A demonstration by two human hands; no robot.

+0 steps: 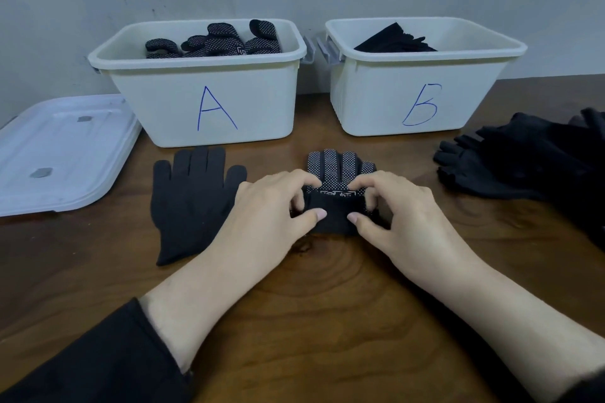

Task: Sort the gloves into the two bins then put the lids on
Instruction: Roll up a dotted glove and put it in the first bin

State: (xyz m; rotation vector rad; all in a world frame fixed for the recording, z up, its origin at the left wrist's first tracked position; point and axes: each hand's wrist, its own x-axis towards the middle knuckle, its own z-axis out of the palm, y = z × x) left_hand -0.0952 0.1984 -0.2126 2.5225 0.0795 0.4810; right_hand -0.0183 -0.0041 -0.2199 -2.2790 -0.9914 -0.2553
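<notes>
Folding the dotted glove (339, 170) appears to be the step in hand: its cuff is pinched by the left hand (271, 203) and the right hand (397, 203), thumbs beneath the turned-up edge and curled fingertips pressed on top, so both hands are closed narrowly on the fabric. The glove's dotted fingers lie flat just beyond the fingertips, pointing toward the gap between bin A (209, 101) and bin B (419, 98). To do this well, the cuff would best be rolled evenly from both sides, so that the fold stays square, and then lifted as one bundle to bin A, beyond the left fingers, where other dotted gloves already lie. The plain glove (193, 203) lies flat just beside the left hand, and a pile of plain gloves (523, 163) waits well apart to the right. The lid (62, 150) is not yet needed.
</notes>
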